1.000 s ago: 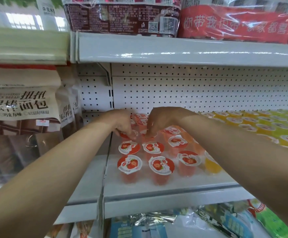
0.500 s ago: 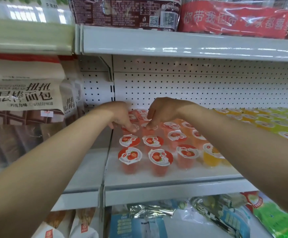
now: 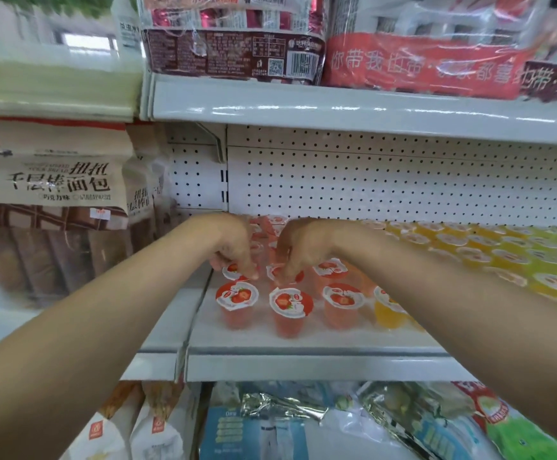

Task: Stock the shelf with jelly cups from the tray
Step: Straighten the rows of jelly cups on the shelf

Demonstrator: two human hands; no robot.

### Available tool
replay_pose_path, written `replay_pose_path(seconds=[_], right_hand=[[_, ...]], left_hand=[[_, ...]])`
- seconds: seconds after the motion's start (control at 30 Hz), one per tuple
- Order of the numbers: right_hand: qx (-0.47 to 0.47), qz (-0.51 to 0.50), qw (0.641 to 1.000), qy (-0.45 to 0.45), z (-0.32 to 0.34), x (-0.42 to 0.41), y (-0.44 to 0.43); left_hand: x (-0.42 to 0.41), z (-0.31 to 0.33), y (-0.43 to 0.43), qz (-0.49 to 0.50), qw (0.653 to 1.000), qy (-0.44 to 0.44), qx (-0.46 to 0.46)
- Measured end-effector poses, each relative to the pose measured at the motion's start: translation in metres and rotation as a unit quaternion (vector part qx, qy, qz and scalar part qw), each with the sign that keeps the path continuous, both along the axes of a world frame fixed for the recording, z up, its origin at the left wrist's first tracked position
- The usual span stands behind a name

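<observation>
Nearest, the shelf point(image 3: 303, 366) lip, then a front row of strawberry jelly cups point(image 3: 290, 308), all upright. Directly behind, my left hand point(image 3: 234, 250) pinches the lid rim of a second-row cup point(image 3: 232, 269), and my right hand point(image 3: 300, 247) pinches the neighbouring cup point(image 3: 298, 276). I judge them light, thin-walled and foil-lidded, so hold the stiff rim, not the squashable sides. Both hands lie one row nearer the front than half a second ago. Further rows run back to the pegboard point(image 3: 370, 180). The tray is out of view.
</observation>
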State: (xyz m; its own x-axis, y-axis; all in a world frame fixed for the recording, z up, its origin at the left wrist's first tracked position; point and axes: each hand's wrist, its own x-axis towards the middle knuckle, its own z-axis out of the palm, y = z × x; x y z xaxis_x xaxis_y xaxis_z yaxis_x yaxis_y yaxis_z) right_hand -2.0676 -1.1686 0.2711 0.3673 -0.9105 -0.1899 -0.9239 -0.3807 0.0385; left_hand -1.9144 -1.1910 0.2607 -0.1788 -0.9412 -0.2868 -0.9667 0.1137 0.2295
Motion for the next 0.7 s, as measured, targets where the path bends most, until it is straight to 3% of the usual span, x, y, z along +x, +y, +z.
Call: replay_pose_path(seconds=[0.33,0.7], right_hand=[[0.001,-0.019,1.0,0.013,0.002,-0.004,-0.005],[-0.018,-0.012,0.999,-0.036,0.008,-0.013,0.011]], left_hand=[[0.001,-0.001,0.003,-0.032,0.995,-0.083,-0.044],[0.008,0.019,0.036,-0.026,0.999,-0.001,-0.038]])
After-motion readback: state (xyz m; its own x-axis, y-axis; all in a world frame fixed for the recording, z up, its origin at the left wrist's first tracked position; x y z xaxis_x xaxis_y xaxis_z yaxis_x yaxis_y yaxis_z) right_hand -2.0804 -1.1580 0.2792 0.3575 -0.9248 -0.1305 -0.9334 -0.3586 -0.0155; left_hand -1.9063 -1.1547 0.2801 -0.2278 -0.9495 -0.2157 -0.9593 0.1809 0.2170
